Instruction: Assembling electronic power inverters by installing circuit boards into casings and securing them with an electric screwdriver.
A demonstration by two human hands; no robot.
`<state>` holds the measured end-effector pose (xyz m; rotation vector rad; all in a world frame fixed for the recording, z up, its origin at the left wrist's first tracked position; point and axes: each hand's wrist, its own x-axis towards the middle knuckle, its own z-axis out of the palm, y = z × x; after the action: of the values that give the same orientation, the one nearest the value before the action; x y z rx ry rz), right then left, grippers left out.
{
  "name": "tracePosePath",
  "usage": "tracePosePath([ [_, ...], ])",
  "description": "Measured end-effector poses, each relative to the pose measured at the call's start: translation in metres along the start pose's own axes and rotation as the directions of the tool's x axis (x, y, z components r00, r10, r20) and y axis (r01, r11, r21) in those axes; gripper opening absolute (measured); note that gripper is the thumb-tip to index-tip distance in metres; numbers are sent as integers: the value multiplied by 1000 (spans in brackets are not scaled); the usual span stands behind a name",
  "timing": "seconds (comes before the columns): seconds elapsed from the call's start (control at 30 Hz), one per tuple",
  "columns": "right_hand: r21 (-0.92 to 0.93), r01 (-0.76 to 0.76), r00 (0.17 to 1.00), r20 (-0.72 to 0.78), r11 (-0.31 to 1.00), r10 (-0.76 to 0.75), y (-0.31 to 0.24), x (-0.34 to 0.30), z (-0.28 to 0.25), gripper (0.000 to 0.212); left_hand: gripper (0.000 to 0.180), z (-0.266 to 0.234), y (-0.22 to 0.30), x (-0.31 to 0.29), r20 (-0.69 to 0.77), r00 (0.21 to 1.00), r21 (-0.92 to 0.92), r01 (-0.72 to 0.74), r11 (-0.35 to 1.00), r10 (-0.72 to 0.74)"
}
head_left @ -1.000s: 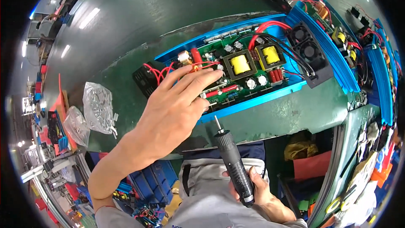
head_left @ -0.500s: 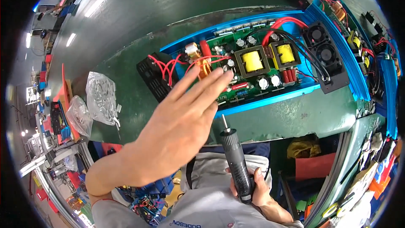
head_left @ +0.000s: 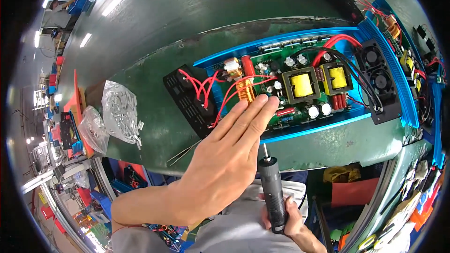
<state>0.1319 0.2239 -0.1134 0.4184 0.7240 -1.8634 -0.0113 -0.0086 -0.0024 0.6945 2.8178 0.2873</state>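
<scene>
While the left hand [head_left: 225, 159] is raised flat between the camera and the counter [head_left: 154, 33], it hides a good part of what lies under it: the near left corner of the blue tray [head_left: 328, 124] and the lower left part of the green circuit board [head_left: 300, 93] cannot be seen, and it is hard to say whether the fingertips [head_left: 269, 103] touch the board or only hover above it. Its fingers are straight and pressed together, clamped on nothing, pointing toward one o'clock. The board lies in the tray at about one o'clock from this hand, with two yellow transformers [head_left: 302, 84], a copper coil [head_left: 244, 90] just at eleven o'clock of the fingertips, and red wires [head_left: 206, 86] running to a black perforated plate [head_left: 187, 100] at ten o'clock. The right hand [head_left: 293, 222] is partly cut off by the lower rim; its fingers are closed around a black electric screwdriver [head_left: 273, 192], held upright, and its thin tip sits just under the near edge of the tray, at five o'clock from the left fingertips. Two clear plastic bags [head_left: 119, 117] of small metal parts lie at nine o'clock, well apart; their content is too small to tell exactly. Thin tweezers [head_left: 185, 152] lie near the counter edge, partly covered by the left hand.
</scene>
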Motion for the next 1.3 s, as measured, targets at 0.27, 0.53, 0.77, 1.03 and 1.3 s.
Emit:
tracePosePath([
  [0.27,435,-215,903,430,874,8,14,14,-18,89,36,4,1,-2,-24,1000,-28,4,1000,-5],
  [0.53,-504,53,983,-125,862,-133,-25,-22,-20,88,31,12,8,-5,-261,965,62,44,997,-27],
  [0.77,-593,218,879,-226,775,-420,-9,-38,-35,70,15,36,4,16,-394,905,239,-67,969,160],
  [1.03,-624,211,730,-412,753,-546,8,-39,-43,60,20,-36,-111,-9,-367,853,344,-247,906,372],
  [1.3,-656,186,694,-439,731,-571,-7,-29,-10,54,28,-115,-299,-82,-237,924,553,-125,824,299],
])
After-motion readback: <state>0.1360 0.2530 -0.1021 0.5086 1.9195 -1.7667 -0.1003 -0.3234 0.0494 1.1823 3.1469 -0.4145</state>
